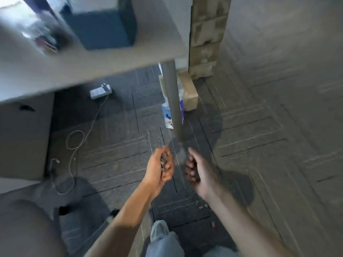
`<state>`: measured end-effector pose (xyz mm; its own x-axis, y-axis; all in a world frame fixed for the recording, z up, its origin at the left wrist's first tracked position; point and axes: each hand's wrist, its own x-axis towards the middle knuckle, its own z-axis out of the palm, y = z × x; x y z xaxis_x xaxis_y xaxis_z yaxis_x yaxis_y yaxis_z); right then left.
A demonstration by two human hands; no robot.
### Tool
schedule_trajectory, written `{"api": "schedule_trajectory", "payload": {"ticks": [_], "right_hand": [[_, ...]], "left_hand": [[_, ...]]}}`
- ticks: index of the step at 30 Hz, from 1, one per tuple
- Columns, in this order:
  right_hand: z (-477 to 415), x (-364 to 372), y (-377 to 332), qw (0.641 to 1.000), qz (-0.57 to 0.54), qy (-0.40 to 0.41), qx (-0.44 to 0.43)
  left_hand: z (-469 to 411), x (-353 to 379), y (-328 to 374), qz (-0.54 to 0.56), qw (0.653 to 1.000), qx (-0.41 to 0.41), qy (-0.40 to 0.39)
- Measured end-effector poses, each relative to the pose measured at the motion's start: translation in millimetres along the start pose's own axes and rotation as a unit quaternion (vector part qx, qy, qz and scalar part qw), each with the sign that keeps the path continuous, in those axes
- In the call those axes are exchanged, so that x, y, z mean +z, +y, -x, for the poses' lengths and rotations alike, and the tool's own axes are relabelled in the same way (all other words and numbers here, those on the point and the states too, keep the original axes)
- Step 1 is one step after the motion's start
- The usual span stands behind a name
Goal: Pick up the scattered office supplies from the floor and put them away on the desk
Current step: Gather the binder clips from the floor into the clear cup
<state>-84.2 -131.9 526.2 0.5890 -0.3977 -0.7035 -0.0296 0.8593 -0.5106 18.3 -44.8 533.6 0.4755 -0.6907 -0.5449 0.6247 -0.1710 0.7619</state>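
Nearest the head camera are a pale trouser leg and grey shoe (159,230), and above them the left hand (160,168) is clamped round a small bunch of metallic supplies (164,162), too blurred to name, while the right hand (197,170) hangs beside it with fingers curled and, as far as can be seen, nothing in it. Judging by this, the job is partway: one handful is gathered but not yet on the desk (89,60) overhead, and a few small scattered bits (202,205) lie on the carpet near the right forearm.
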Motion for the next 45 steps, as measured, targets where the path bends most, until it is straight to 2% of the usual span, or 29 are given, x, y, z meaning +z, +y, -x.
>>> {"api": "schedule_trajectory", "payload": {"ticks": [4, 8, 13, 17, 20, 21, 23, 25, 29, 32, 38, 45], "right_hand": [[89, 103, -49, 0.999, 0.023, -0.030, 0.013], [113, 196, -87, 0.990, 0.128, -0.039, -0.038], [77, 312, -127, 0.953, 0.267, -0.024, -0.141], [32, 398, -150, 0.906, 0.372, -0.020, -0.202], [-9, 454, -160, 0.873, 0.437, -0.004, -0.215], [-25, 470, -161, 0.868, 0.450, 0.000, -0.210], [-50, 499, -163, 0.865, 0.468, 0.001, -0.184], [-75, 522, -162, 0.878, 0.454, 0.005, -0.151], [-120, 551, -164, 0.904, 0.410, 0.025, -0.115], [-143, 561, -166, 0.889, 0.442, 0.031, -0.115], [-134, 571, -180, 0.851, 0.520, -0.004, -0.067], [-121, 559, -206, 0.820, 0.543, 0.031, -0.181]], "left_hand": [[89, 7, 112, -0.039, 0.998, 0.016, 0.056], [125, -11, 197, -0.145, 0.980, 0.073, 0.116], [110, -70, 313, -0.283, 0.934, 0.133, 0.169], [72, -120, 400, -0.262, 0.935, 0.140, 0.193], [35, -153, 448, -0.317, 0.916, 0.143, 0.198], [20, -166, 460, -0.362, 0.900, 0.137, 0.199], [-12, -186, 480, -0.428, 0.873, 0.115, 0.203], [-37, -195, 497, -0.471, 0.853, 0.108, 0.196], [-77, -207, 511, -0.495, 0.846, 0.096, 0.176], [-93, -213, 515, -0.494, 0.848, 0.087, 0.171], [-109, -217, 526, -0.524, 0.829, 0.112, 0.158], [-107, -210, 522, -0.567, 0.803, 0.151, 0.106]]}}
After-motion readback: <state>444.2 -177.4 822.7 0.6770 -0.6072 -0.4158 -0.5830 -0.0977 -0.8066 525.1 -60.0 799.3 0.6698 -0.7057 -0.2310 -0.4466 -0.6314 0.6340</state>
